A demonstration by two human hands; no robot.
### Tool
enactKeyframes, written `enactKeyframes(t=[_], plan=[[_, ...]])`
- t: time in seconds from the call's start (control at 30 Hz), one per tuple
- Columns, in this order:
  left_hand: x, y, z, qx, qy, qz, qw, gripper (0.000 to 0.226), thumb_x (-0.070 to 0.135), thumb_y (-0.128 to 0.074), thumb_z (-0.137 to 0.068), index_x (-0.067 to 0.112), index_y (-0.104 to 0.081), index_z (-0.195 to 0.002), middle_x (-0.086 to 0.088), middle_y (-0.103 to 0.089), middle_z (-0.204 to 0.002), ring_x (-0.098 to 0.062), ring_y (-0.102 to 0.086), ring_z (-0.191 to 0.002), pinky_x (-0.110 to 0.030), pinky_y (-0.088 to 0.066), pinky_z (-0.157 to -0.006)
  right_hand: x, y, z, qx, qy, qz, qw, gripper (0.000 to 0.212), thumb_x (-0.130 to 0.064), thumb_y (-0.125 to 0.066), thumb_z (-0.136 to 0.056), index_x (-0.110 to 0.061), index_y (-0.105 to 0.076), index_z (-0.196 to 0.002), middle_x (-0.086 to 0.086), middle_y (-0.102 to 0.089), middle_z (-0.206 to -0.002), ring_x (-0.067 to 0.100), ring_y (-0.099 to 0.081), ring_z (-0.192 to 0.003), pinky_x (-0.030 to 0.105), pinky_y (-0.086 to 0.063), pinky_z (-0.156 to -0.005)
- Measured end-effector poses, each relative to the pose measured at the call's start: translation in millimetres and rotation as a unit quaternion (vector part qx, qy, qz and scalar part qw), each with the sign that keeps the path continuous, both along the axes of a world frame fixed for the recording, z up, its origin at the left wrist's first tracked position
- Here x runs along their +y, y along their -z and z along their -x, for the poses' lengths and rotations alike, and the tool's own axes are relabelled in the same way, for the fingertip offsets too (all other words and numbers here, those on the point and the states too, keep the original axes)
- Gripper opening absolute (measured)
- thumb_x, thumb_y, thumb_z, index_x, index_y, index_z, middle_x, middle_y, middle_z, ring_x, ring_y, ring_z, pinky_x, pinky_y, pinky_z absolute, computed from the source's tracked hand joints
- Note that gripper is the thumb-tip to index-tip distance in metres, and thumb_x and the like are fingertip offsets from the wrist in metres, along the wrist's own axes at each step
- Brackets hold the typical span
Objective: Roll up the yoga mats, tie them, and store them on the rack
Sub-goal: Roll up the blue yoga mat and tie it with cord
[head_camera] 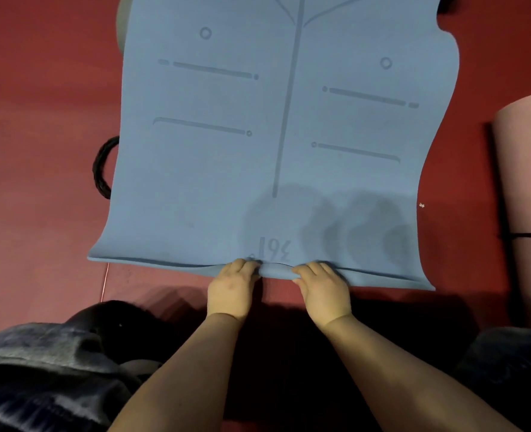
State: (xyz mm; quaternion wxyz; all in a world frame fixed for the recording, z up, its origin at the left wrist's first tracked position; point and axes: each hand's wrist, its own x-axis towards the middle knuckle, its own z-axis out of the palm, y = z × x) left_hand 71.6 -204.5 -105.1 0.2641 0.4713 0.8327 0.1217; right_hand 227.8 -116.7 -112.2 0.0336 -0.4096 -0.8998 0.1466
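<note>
Both hands (278, 288) pinch mat's (276, 120) near edge.

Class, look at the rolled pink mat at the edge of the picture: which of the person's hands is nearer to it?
Right. The right hand grips the blue mat's near edge, closer to the rolled pink mat at the right border. The left hand grips the same edge, farther from it.

The red floor (39, 120) is open on the far left of the blue mat (226, 182). A black cord loop (102, 166) lies against the mat's left edge. On the right, a rolled pink mat (525, 182) narrows the floor strip.
</note>
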Motion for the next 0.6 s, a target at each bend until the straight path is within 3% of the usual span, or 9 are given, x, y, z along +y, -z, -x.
enactKeyframes(t=[0.03, 0.1, 0.23, 0.3, 0.4, 0.5, 0.6], plan=[[3, 0, 2, -0.002, -0.003, 0.006, 1.0, 0.025, 0.028, -0.063, -0.088, 0.018, -0.069, -0.111, -0.002, -0.066, -0.105, -0.024, -0.061, -0.1, -0.031, -0.049, -0.076, 2, 2, 0, 0.0, 0.003, 0.017, 1.0, 0.02, -0.033, -0.055, -0.076, -0.021, -0.07, -0.071, -0.006, -0.06, -0.065, 0.017, -0.059, -0.059, 0.024, -0.045, -0.054], [9, 3, 13, 0.004, 0.019, 0.001, 1.0, 0.031, 0.034, -0.054, -0.093, 0.021, -0.064, -0.12, 0.001, -0.064, -0.118, -0.021, -0.055, -0.113, -0.028, -0.041, -0.09, 13, 1, 1, 0.004, 0.004, 0.048, 0.999, 0.016, -0.031, -0.06, -0.075, -0.02, -0.071, -0.074, -0.005, -0.065, -0.066, 0.019, -0.062, -0.061, 0.024, -0.048, -0.056], [32, -3, 34, -0.039, 0.04, 0.047, 0.997, 0.025, 0.034, -0.058, -0.091, 0.025, -0.066, -0.112, 0.002, -0.066, -0.114, -0.019, -0.058, -0.108, -0.024, -0.036, -0.088, 34, -11, 10, -0.061, 0.013, 0.155, 0.986, 0.019, -0.028, -0.059, -0.091, -0.018, -0.071, -0.102, -0.001, -0.071, -0.097, 0.023, -0.063, -0.096, 0.032, -0.046, -0.082], [37, -4, 36, -0.05, 0.026, 0.055, 0.997, 0.023, 0.033, -0.061, -0.088, 0.023, -0.062, -0.109, 0.002, -0.066, -0.11, -0.021, -0.059, -0.103, -0.025, -0.038, -0.085, 39, -10, 13, -0.079, 0.031, 0.173, 0.981, 0.022, -0.032, -0.056, -0.093, -0.018, -0.067, -0.106, -0.002, -0.069, -0.103, 0.02, -0.061, -0.101, 0.031, -0.043, -0.084], [44, -3, 35, -0.037, 0.011, 0.049, 0.998, 0.023, 0.031, -0.064, -0.085, 0.017, -0.06, -0.103, 0.002, -0.058, -0.109, -0.022, -0.058, -0.099, -0.027, -0.039, -0.078, 43, -12, 23, -0.071, 0.051, 0.142, 0.986, 0.015, -0.029, -0.068, -0.084, -0.015, -0.066, -0.089, 0.002, -0.066, -0.09, 0.026, -0.061, -0.09, 0.033, -0.043, -0.076], [53, -1, 36, -0.005, 0.017, 0.067, 0.998, 0.021, 0.033, -0.064, -0.085, 0.017, -0.066, -0.099, 0.0, -0.059, -0.109, -0.021, -0.055, -0.103, -0.027, -0.04, -0.08, 37, -9, 31, -0.091, 0.019, 0.022, 0.995, 0.028, -0.021, -0.089, -0.052, -0.016, -0.063, -0.061, 0.004, -0.056, -0.067, 0.027, -0.058, -0.065, 0.033, -0.047, -0.062], [54, -2, 33, 0.082, 0.071, 0.061, 0.992, 0.023, 0.037, -0.063, -0.085, 0.018, -0.068, -0.097, 0.002, -0.062, -0.105, -0.022, -0.05, -0.104, -0.029, -0.036, -0.083, 20, -5, 31, -0.071, -0.01, -0.026, 0.997, 0.033, -0.009, -0.088, -0.046, -0.017, -0.062, -0.065, 0.001, -0.054, -0.063, 0.024, -0.055, -0.058, 0.029, -0.045, -0.056]])
